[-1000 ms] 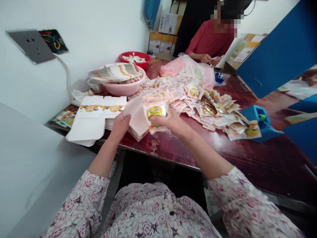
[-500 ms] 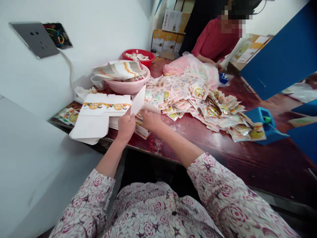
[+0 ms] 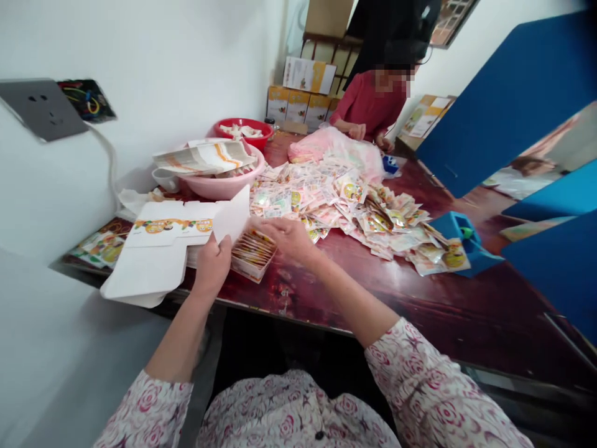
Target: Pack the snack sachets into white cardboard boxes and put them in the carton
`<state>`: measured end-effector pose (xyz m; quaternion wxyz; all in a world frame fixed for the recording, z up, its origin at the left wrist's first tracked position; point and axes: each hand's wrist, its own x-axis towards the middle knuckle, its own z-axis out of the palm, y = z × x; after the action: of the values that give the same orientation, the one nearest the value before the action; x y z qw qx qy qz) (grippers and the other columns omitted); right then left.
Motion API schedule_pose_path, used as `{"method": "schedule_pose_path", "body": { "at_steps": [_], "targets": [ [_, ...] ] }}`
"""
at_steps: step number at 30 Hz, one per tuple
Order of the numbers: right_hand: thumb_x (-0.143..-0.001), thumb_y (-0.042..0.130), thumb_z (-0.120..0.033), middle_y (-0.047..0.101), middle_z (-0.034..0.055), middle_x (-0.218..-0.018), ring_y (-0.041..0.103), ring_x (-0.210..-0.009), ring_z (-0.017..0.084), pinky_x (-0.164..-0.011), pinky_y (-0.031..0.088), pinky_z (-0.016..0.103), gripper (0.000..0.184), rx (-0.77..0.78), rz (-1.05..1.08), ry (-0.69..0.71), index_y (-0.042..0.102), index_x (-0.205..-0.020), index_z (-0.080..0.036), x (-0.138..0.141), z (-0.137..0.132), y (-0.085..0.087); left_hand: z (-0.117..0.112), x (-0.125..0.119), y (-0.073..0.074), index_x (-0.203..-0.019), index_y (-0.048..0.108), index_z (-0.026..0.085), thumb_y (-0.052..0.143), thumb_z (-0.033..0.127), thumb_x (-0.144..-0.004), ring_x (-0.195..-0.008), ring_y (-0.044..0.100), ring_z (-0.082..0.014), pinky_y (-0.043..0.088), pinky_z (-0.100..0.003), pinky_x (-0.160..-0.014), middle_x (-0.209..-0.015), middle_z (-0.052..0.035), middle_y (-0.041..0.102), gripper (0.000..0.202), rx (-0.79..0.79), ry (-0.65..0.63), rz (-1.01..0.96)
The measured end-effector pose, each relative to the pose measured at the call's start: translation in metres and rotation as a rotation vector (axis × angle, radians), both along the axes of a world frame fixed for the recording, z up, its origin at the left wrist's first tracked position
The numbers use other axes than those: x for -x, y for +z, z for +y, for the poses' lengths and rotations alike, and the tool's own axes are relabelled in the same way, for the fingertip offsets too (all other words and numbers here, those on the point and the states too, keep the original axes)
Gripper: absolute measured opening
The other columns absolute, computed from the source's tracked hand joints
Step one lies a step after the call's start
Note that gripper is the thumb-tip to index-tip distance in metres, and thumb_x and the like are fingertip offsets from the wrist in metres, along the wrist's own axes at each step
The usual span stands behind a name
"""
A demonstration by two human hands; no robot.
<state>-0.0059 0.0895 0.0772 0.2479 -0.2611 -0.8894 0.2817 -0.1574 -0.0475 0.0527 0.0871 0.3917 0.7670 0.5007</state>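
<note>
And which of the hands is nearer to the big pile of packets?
Right. The right hand is close to the near left edge of the pile of packets; the left hand is farther left, holding a white flap of the open box.

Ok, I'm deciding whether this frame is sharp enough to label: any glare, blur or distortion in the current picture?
Head view: a pale sheen on the table, mild; head view: print on the packets too soft to read; head view: wall socket stretched and slanted near the left edge; head view: left hand and right hand easy to pick out.
</note>
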Motion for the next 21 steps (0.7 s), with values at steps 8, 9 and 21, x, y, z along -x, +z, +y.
{"method": "schedule_pose_path", "body": {
  "at_steps": [8, 9, 21],
  "targets": [
    [-0.094, 0.047, -0.017, 0.066, 0.0160, -0.133, 0.060, -0.124, 0.025, -0.108, 0.045, 0.037, 0.040, -0.263, -0.451, -0.489, 0.063, -0.131, -0.013, -0.090, 0.107, -0.022, -0.050, -0.062, 0.020, -0.153, 0.038, 0.033, 0.054, 0.020, -0.096, -0.145, 0.043, -0.0263, 0.033, -0.050, -0.124, -0.151, -0.0058, 0.052, 0.061, -0.471, -0.073, 0.408],
    [-0.092, 0.051, -0.017, 0.063, 0.0174, -0.136, 0.057, -0.128, 0.026, -0.109, 0.044, 0.037, 0.041, -0.269, -0.475, -0.475, 0.062, -0.131, -0.011, -0.093, 0.112, -0.023, -0.051, -0.072, 0.021, -0.152, 0.038, 0.034, 0.054, 0.017, -0.095, -0.145, 0.044, -0.0266, 0.035, -0.052, -0.123, -0.149, -0.0049, 0.054, 0.062, -0.497, -0.137, 0.441],
    [-0.096, 0.042, -0.012, 0.071, 0.0174, -0.119, 0.066, -0.113, 0.025, -0.098, 0.049, 0.033, 0.034, -0.255, -0.658, -0.369, 0.070, -0.116, -0.013, -0.113, 0.085, -0.028, 0.003, -0.132, -0.043, -0.130, 0.061, 0.027, 0.049, 0.010, -0.095, -0.128, 0.062, -0.0207, 0.053, -0.039, -0.109, -0.131, -0.0056, 0.070, 0.041, -0.358, -0.511, 0.336]
  ]
}}
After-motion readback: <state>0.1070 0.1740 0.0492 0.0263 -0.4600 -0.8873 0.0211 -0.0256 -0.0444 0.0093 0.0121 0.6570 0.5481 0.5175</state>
